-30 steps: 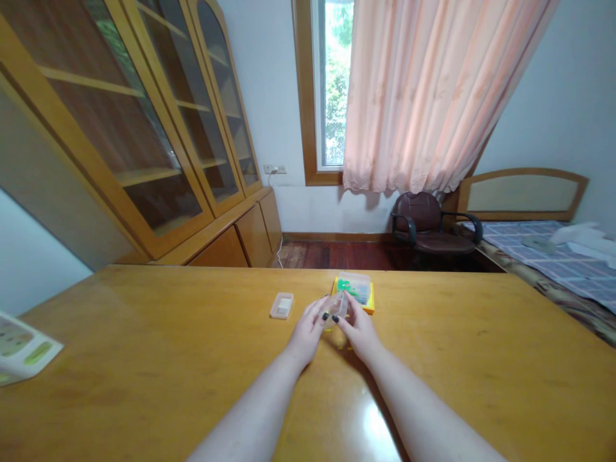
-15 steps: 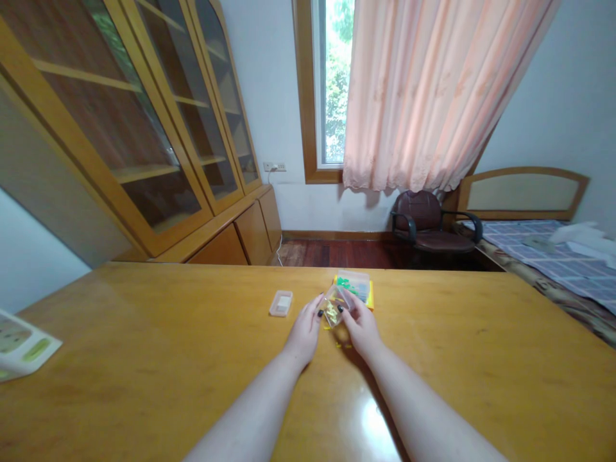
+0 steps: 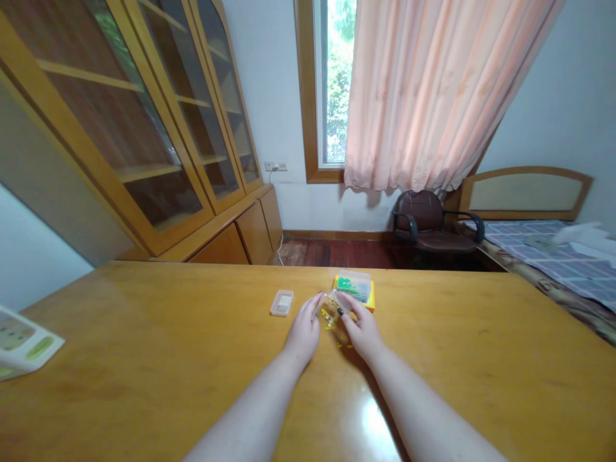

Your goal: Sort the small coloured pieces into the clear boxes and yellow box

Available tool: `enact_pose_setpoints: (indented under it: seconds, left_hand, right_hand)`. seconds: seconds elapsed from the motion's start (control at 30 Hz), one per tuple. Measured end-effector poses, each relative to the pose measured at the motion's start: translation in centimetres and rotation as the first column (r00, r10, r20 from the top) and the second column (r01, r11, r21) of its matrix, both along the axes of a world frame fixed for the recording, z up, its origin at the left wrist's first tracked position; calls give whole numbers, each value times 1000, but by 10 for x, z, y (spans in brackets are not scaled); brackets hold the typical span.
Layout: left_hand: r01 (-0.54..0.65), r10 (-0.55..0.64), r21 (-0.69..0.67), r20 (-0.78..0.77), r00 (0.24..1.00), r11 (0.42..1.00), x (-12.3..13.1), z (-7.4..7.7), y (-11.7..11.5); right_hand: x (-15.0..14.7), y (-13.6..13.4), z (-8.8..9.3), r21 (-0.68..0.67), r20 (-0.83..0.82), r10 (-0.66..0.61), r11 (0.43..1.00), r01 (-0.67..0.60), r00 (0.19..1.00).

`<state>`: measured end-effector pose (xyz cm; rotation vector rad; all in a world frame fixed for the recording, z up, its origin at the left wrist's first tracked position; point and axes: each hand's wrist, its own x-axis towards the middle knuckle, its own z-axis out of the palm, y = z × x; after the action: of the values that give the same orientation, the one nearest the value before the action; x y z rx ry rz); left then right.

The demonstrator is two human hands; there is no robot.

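My left hand (image 3: 304, 326) and my right hand (image 3: 360, 326) face each other near the table's far edge, both closed on a small clear plastic box (image 3: 339, 299) tilted between them. Small yellow pieces (image 3: 329, 317) show between the hands, at the box's lower side. A few more yellow bits (image 3: 344, 346) lie on the wood just below. Behind my right hand is a clear case with green pieces (image 3: 353, 283) on a yellow item (image 3: 371, 301). To the left of my left hand sits a small clear tray (image 3: 282, 303) with a whitish block in it.
The wooden table (image 3: 192, 359) spans the view. A white object with green ovals (image 3: 29, 346) stands at its left edge. Beyond the table are a glass-door cabinet (image 3: 158, 115), a dark red chair (image 3: 423, 221), a bed (image 3: 548, 244) and a pink curtain (image 3: 433, 90).
The clear box has tipped between my hands, and the yellow pieces now show lower, by the table surface. My left thumb has turned out of sight behind the fingers.
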<state>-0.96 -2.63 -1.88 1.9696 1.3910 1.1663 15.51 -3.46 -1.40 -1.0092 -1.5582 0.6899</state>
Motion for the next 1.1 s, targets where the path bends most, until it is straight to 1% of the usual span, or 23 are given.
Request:
enact_pose_setpoints:
  seconds: [0.13, 0.23, 0.37, 0.5, 0.6, 0.7, 0.77, 0.9, 0.97, 1.1]
  left_hand:
    - [-5, 5, 0, 6, 1000, 1000, 0, 3, -1]
    - [-3, 3, 2, 16, 1000, 1000, 0, 2, -1]
    - [30, -30, 1, -18, 999, 1000, 0, -1, -1]
    - [63, -66, -36, -83, 994, 997, 1, -1, -2]
    - [79, -87, -69, -112, 990, 994, 3, -1, -3]
    - [116, -122, -61, -117, 986, 991, 5, -3, -5]
    - [125, -130, -49, -117, 985, 991, 5, -5, -5]
    - [80, -83, -27, -133, 988, 996, 5, -5, -4]
    - [59, -61, -15, -133, 989, 998, 4, -4, -3]
    - [-10, 13, 28, -102, 995, 1000, 3, 0, -2]
  right_hand:
    - [0, 0, 0, -1, 4, 1, 1000, -1, 1000]
    - [1, -1, 0, 16, 19, -1, 1000, 1, 1000]
    - [4, -3, 1, 82, 77, 2, 997, -8, 997]
    - [6, -4, 3, 149, 138, 54, 986, -74, 989]
    - [4, -3, 4, 118, 83, 52, 991, -62, 995]
    - [2, -2, 5, 72, 16, 25, 997, -26, 1000]
    - [2, -2, 6, 72, 14, 38, 997, -39, 999]
    - [1, -3, 7, 105, 36, 105, 989, -108, 994]
    - [1, -3, 6, 99, 24, 120, 988, -122, 992]
    - [1, -5, 7, 46, -71, 160, 986, -157, 984]
